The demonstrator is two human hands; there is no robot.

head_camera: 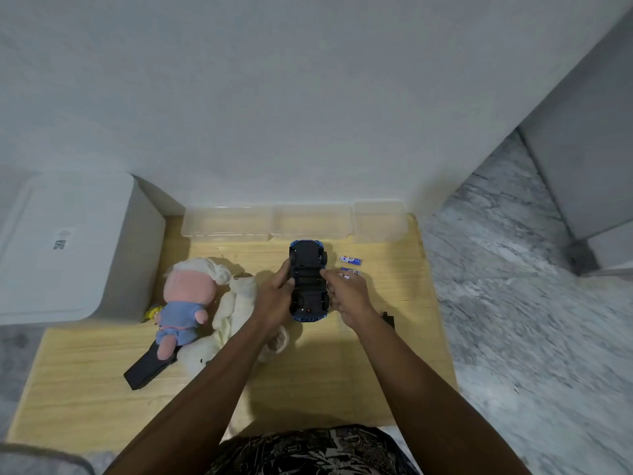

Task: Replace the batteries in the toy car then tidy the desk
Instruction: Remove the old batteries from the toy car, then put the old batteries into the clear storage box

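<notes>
A blue toy car (308,281) lies upside down on the wooden desk (85,389), its black underside facing up. My left hand (274,296) grips the car's left side. My right hand (346,294) is at the car's right side, with its fingertips reaching onto the middle of the underside; whether it pinches anything is hidden. Two blue and white batteries lie just right of the car, one farther back (350,259) and one nearer (351,271), partly behind my right fingers. A small black piece (389,319) lies on the desk beside my right wrist.
A pink and blue plush doll (185,303) and a white plush toy (233,313) lie left of the car. A black flat object (147,368) sticks out under the doll. Three clear plastic boxes (308,221) line the back edge. A white bin (68,248) stands at left.
</notes>
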